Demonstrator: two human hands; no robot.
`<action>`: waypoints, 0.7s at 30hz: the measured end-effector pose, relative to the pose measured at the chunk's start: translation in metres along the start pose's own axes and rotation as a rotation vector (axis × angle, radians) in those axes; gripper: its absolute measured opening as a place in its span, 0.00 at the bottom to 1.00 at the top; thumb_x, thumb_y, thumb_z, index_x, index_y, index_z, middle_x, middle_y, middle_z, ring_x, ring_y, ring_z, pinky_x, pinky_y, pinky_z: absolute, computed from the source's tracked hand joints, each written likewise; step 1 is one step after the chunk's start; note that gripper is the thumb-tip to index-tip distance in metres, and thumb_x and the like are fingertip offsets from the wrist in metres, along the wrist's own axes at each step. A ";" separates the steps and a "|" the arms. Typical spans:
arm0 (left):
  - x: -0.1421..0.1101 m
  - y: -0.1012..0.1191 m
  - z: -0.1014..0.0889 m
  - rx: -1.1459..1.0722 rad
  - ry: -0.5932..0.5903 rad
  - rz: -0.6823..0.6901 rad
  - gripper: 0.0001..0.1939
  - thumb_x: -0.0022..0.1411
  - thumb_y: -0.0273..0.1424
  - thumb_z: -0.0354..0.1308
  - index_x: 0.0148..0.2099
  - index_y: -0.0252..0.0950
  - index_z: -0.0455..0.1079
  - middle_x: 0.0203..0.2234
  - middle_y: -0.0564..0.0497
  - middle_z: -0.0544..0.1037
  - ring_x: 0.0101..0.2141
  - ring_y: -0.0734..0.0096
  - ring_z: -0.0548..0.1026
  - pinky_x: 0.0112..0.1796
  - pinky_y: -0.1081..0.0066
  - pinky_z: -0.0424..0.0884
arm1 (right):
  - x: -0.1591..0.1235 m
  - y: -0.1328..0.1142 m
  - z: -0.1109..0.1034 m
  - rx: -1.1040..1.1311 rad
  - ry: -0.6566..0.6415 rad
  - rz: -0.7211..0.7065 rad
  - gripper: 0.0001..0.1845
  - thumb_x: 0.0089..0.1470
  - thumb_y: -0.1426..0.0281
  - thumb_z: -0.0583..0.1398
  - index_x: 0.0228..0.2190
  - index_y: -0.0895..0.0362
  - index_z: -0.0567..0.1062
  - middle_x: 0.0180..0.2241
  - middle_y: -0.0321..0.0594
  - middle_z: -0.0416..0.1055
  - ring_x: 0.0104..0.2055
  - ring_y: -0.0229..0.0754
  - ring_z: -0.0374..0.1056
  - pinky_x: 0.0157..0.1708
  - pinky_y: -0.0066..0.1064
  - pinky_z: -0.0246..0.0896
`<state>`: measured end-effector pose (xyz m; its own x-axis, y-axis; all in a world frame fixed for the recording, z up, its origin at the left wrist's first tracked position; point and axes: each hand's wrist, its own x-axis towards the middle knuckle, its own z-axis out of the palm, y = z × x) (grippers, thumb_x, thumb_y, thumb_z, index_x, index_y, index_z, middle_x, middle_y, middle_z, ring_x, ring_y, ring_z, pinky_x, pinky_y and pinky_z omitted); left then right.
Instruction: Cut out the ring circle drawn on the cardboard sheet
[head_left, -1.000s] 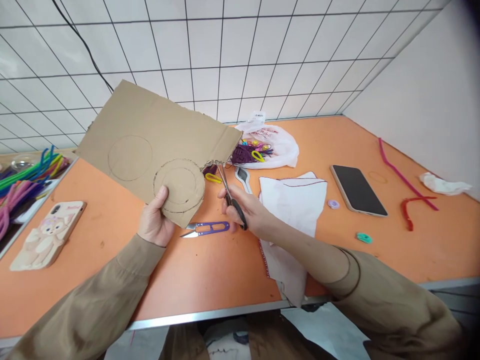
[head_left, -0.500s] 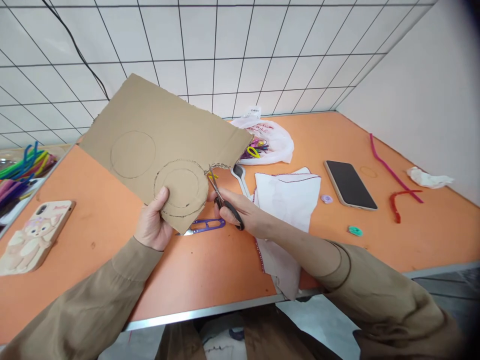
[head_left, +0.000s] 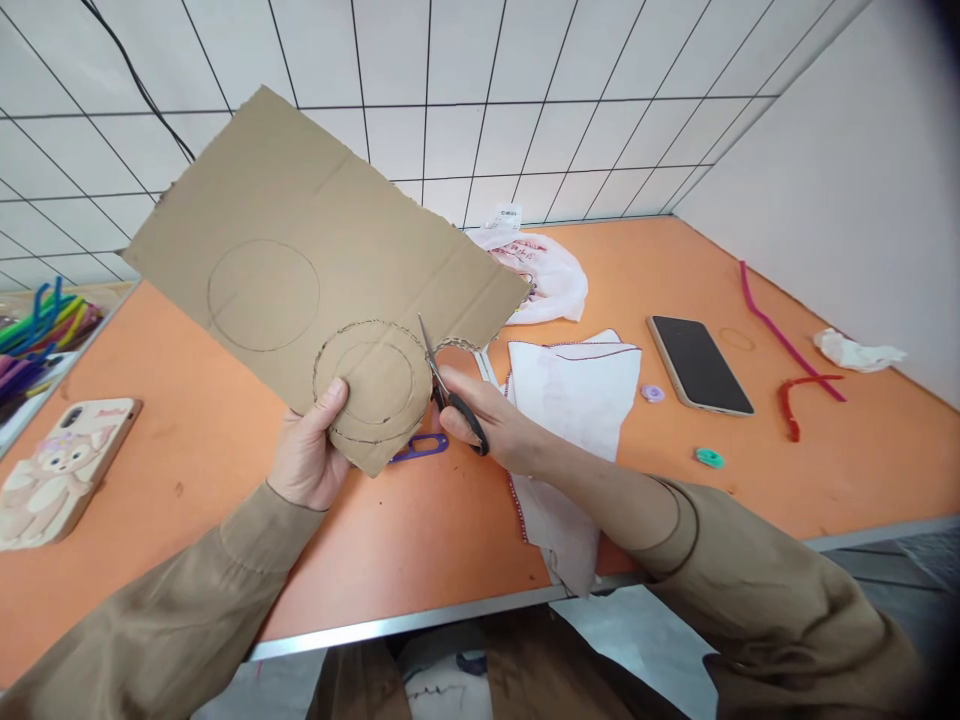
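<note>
A brown cardboard sheet (head_left: 360,230) is held up tilted over the table, its lower edge pinched by my left hand (head_left: 311,450), thumb on top. Drawn circles mark it: one at the left and a pair, one inside the other, near my thumb. A curved cut runs along the right side of the larger ring. My right hand (head_left: 484,420) is closed around black-handled scissors (head_left: 469,422), whose blades sit at the cut edge, one in front of the cardboard. Purple thread snips (head_left: 424,446) lie beneath, partly hidden by the sheet.
A white cloth (head_left: 574,400) lies by my right forearm. Farther right are a phone (head_left: 701,365), small purple and green pieces, and pipe cleaners (head_left: 787,330). A plastic bag (head_left: 551,275) sits behind the cardboard. At left are a phone case (head_left: 71,470) and coloured pipe cleaners (head_left: 45,330).
The cardboard has tipped up, its far edge higher and its right corner farther right, covering more of the bag and snips. The scissors have shifted slightly along the cut.
</note>
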<state>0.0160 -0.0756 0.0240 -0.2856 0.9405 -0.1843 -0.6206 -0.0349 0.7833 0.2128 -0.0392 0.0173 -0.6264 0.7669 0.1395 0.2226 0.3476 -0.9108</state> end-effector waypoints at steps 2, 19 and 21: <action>0.000 0.000 0.000 0.023 -0.002 0.006 0.18 0.53 0.25 0.67 0.48 0.38 0.76 0.49 0.46 0.80 0.60 0.47 0.66 0.57 0.55 0.69 | 0.000 -0.001 0.000 0.022 0.010 -0.010 0.12 0.60 0.58 0.53 0.33 0.55 0.61 0.25 0.31 0.54 0.28 0.35 0.51 0.26 0.28 0.48; 0.000 0.002 -0.003 0.058 -0.008 0.032 0.14 0.52 0.27 0.69 0.43 0.39 0.78 0.50 0.48 0.79 0.58 0.47 0.68 0.53 0.56 0.74 | 0.002 -0.007 -0.001 0.121 0.025 -0.002 0.09 0.54 0.65 0.56 0.29 0.55 0.61 0.21 0.28 0.51 0.23 0.32 0.46 0.22 0.27 0.42; 0.000 0.001 -0.003 0.050 -0.007 0.029 0.15 0.52 0.27 0.69 0.44 0.39 0.78 0.51 0.48 0.78 0.58 0.48 0.68 0.53 0.57 0.74 | 0.001 -0.007 -0.001 0.136 0.019 0.006 0.08 0.54 0.66 0.56 0.29 0.55 0.61 0.21 0.28 0.51 0.23 0.32 0.46 0.22 0.27 0.42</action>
<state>0.0128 -0.0765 0.0233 -0.2980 0.9416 -0.1569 -0.5751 -0.0459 0.8168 0.2114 -0.0405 0.0243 -0.6111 0.7791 0.1398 0.1221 0.2673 -0.9559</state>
